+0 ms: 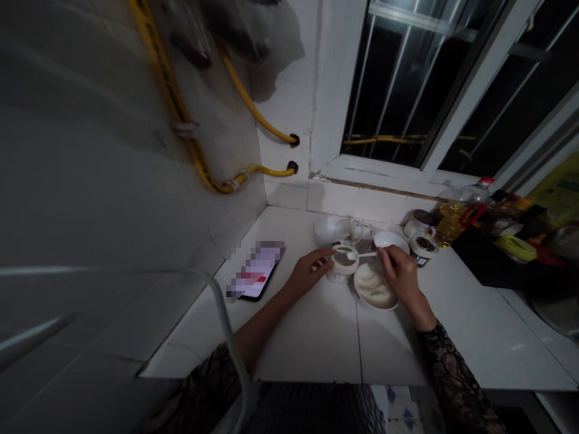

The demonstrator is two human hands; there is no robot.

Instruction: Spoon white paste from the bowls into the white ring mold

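A small white jar [342, 274] stands open on the tiled counter, and my left hand [310, 271] is closed at its left rim. My right hand [400, 272] pinches the handle of a white spoon [367, 254], whose bowl is over the jar's mouth. Just below the spoon, a bowl of white paste or dough [373, 286] sits right of the jar, partly beneath my right hand. Behind it is a white bowl [391, 241], and a clear bowl [327, 230] stands behind the jar.
On the left of the counter [307, 343] lies a lit phone [257, 271]. A dark-lidded jar [424, 248], another jar [418, 223] and an oil bottle [452, 220] stand at right, near a black box [484, 259]. Yellow pipes [194, 150] run along the wall.
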